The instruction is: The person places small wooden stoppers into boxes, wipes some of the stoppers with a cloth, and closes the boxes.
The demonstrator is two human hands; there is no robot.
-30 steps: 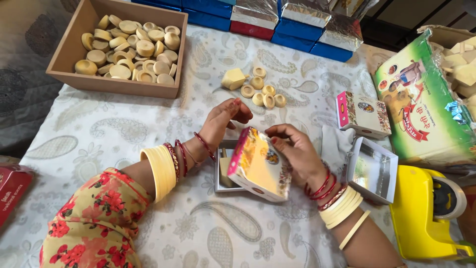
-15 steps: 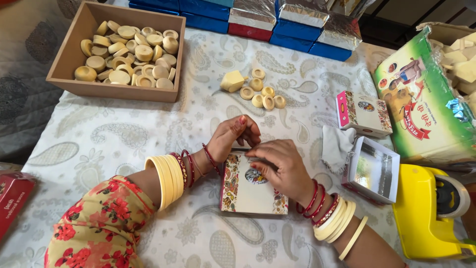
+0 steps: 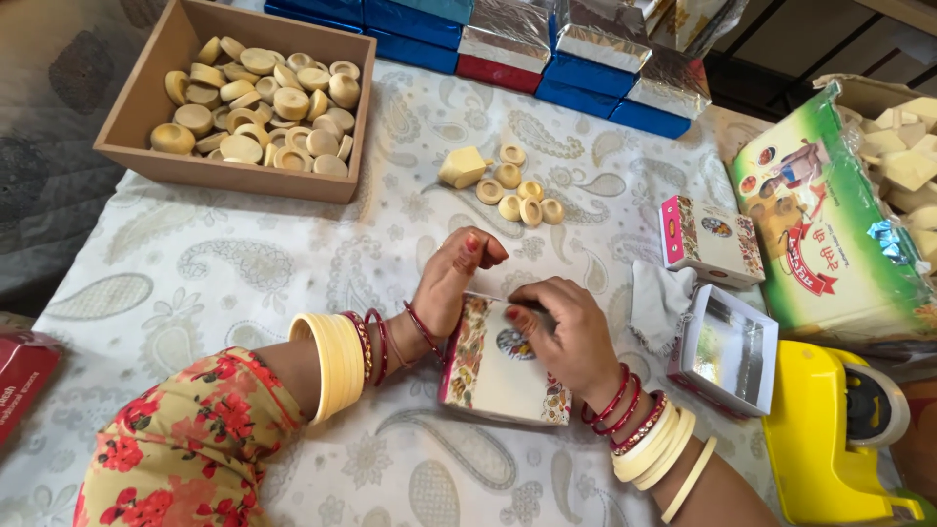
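Lid now shut on printed box (image 3: 503, 361) | left hand (image 3: 454, 278) steadying | right hand (image 3: 566, 332) pressing

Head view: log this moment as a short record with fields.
left hand: left hand at the far left edge of the small printed box
right hand: right hand pressing down on the box top
surface: patterned cloth
far left: wooden tray of round beige pieces
centre: loose beige pieces
right: open box, pink box, yellow tape dispenser
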